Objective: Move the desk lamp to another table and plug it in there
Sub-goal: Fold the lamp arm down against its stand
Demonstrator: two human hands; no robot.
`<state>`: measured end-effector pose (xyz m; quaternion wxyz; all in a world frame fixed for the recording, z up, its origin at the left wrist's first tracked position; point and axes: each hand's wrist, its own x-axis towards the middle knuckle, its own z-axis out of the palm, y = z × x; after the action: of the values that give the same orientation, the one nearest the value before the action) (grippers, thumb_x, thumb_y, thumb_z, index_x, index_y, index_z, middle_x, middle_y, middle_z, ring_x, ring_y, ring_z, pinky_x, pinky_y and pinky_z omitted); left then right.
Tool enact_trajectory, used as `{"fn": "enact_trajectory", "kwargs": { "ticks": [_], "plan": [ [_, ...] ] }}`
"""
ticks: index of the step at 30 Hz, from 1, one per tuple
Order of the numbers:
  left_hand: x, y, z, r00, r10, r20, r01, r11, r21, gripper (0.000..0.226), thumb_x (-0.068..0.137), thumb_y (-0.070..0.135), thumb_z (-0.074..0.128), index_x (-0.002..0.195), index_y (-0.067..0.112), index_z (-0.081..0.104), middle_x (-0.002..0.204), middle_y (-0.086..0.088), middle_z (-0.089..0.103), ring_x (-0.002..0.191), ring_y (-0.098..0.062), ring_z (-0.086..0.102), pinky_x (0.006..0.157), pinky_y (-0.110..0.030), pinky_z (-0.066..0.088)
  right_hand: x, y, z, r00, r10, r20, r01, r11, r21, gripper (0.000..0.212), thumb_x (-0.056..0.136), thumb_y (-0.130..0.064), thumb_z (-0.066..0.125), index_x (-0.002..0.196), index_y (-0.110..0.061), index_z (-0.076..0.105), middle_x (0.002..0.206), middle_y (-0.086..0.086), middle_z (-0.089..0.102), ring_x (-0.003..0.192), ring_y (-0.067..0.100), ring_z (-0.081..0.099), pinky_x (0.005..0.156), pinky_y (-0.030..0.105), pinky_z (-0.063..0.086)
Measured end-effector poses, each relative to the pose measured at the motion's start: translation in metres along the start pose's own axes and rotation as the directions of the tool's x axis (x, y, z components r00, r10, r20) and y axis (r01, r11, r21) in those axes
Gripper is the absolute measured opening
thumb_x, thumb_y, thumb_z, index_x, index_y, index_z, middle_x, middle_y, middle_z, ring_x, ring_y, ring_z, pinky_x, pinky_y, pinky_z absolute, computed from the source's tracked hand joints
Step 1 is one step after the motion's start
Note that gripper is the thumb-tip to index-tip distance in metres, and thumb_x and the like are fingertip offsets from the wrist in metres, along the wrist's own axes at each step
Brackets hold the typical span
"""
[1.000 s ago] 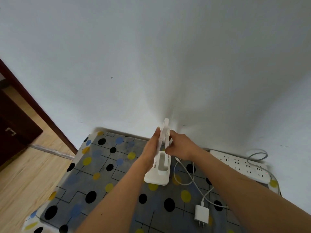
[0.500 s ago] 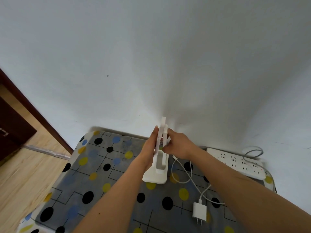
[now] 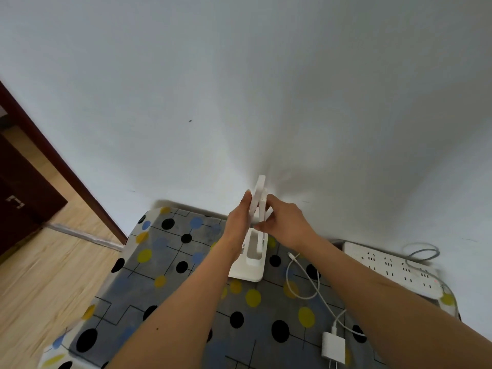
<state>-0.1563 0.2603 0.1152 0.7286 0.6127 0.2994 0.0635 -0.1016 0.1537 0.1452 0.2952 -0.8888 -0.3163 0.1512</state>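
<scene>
A white folding desk lamp [image 3: 250, 265] stands on a small table covered with a grey dotted cloth [image 3: 170, 262], close to the white wall. Its arm and head are raised almost upright and a little apart from each other. My left hand [image 3: 238, 222] presses flat against the left side of the raised head. My right hand [image 3: 282, 222] pinches the arm from the right. A white cable [image 3: 306, 286] lies loose to the right of the base, its small connector free, leading to a white plug adapter [image 3: 334, 347]. A white power strip [image 3: 394, 267] lies at the table's right edge.
The wall stands directly behind the table. A wooden floor [image 3: 40, 283] lies to the left, with a dark door frame [image 3: 53, 155] and dark furniture [image 3: 18, 198] beyond. The power strip's grey cord [image 3: 423, 251] loops behind it.
The lamp's head has swung slightly away from its arm between my hands. The view has shifted a little; the base stays in place on the cloth.
</scene>
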Motion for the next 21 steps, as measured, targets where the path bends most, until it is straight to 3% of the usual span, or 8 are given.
{"fn": "enact_trajectory", "kwargs": {
  "ticks": [3, 6, 11, 14, 18, 21],
  "plan": [
    [0.01, 0.0, -0.013, 1.0, -0.016, -0.017, 0.016, 1.0, 0.014, 0.067, 0.086, 0.07, 0.033, 0.126, 0.024, 0.06, 0.129, -0.006, 0.061, 0.119, -0.021, 0.054, 0.095, -0.033, 0.038, 0.011, -0.005, 0.012, 1.0, 0.007, -0.008, -0.007, 1.0, -0.013, 0.043, 0.08, -0.038, 0.071, 0.114, -0.021, 0.051, 0.103, 0.003, 0.069, 0.088, 0.023, 0.065, 0.08, 0.035, 0.054],
    [0.018, 0.001, -0.022, 0.997, -0.053, -0.058, 0.052, 0.999, -0.01, 0.064, 0.087, 0.069, 0.034, 0.125, 0.024, 0.06, 0.132, -0.008, 0.059, 0.121, -0.025, 0.053, 0.105, -0.041, 0.038, 0.022, -0.009, 0.021, 1.0, 0.018, -0.014, -0.019, 0.999, -0.039, 0.041, 0.08, -0.04, 0.07, 0.11, -0.021, 0.05, 0.098, 0.004, 0.069, 0.083, 0.023, 0.065, 0.074, 0.033, 0.053],
    [0.026, 0.001, -0.027, 0.997, -0.049, -0.061, 0.046, 0.998, -0.037, 0.053, 0.092, 0.063, 0.031, 0.115, 0.026, 0.062, 0.115, -0.003, 0.061, 0.093, -0.014, 0.056, 0.089, -0.032, 0.039, 0.03, -0.013, 0.021, 0.999, 0.038, 0.007, -0.038, 0.999, -0.014, 0.045, 0.078, -0.041, 0.072, 0.113, -0.021, 0.053, 0.101, 0.001, 0.07, 0.084, 0.021, 0.066, 0.073, 0.028, 0.049],
    [0.028, 0.0, -0.025, 0.996, -0.046, -0.082, 0.044, 0.999, -0.029, 0.056, 0.095, 0.057, 0.033, 0.116, 0.016, 0.064, 0.108, -0.004, 0.063, 0.091, -0.014, 0.057, 0.083, -0.028, 0.04, 0.027, -0.011, 0.018, 0.999, 0.042, 0.022, -0.042, 0.999, -0.012, 0.043, 0.08, -0.039, 0.071, 0.113, -0.019, 0.052, 0.101, 0.004, 0.07, 0.087, 0.022, 0.067, 0.077, 0.03, 0.051],
    [0.024, -0.001, -0.022, 0.965, 0.12, -0.234, -0.114, 0.993, 0.041, 0.05, 0.096, 0.048, 0.038, 0.099, 0.006, 0.065, 0.097, -0.009, 0.066, 0.081, -0.012, 0.057, 0.066, -0.023, 0.041, 0.019, -0.006, 0.012, 0.996, 0.087, 0.034, -0.088, 0.996, 0.033, 0.04, 0.08, -0.033, 0.073, 0.112, -0.022, 0.051, 0.099, 0.004, 0.07, 0.086, 0.021, 0.066, 0.078, 0.032, 0.055],
    [0.022, -0.006, -0.02, 0.893, 0.269, -0.361, -0.221, 0.96, 0.171, 0.035, 0.097, 0.042, 0.04, 0.096, 0.014, 0.06, 0.1, -0.004, 0.062, 0.089, -0.017, 0.059, 0.074, -0.029, 0.045, 0.01, 0.004, 0.006, 0.993, 0.113, 0.029, -0.114, 0.991, 0.063, 0.038, 0.08, -0.026, 0.074, 0.112, -0.025, 0.053, 0.092, 0.002, 0.069, 0.083, 0.019, 0.066, 0.077, 0.03, 0.055]
  ]
}}
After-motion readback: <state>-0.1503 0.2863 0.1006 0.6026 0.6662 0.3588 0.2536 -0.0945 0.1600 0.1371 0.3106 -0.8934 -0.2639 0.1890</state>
